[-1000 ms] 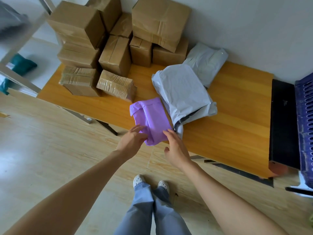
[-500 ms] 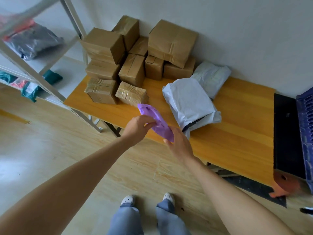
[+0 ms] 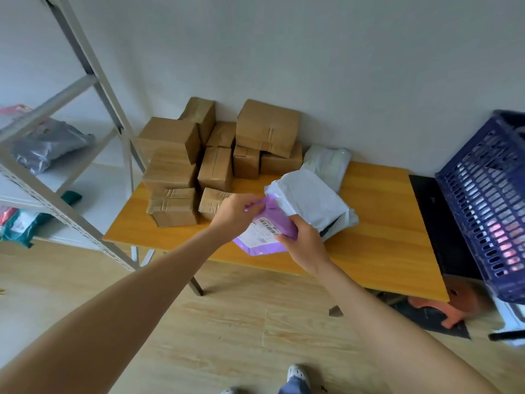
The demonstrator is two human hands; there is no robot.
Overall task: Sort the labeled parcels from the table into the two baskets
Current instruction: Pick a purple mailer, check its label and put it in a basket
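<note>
A purple parcel (image 3: 267, 234) is lifted above the front edge of the wooden table (image 3: 377, 223), its white barcode label facing up. My left hand (image 3: 235, 214) pinches its upper left corner. My right hand (image 3: 305, 247) grips its right edge. Behind it a large white mailer bag (image 3: 309, 200) lies on the table, with a second white bag (image 3: 326, 162) against the wall. Several taped cardboard boxes (image 3: 216, 155) are stacked at the table's back left. A dark blue slatted basket (image 3: 488, 200) stands at the right edge.
A grey metal shelf rack (image 3: 56, 177) stands at the left, holding a grey bag (image 3: 45, 146) and coloured bags lower down. A black surface (image 3: 437, 223) lies beside the basket. An orange object (image 3: 451, 305) sits on the floor under the table's right end.
The purple parcel has been lifted off the table and turned over so its label faces up. Both hands now hold it. My view has tilted upward.
</note>
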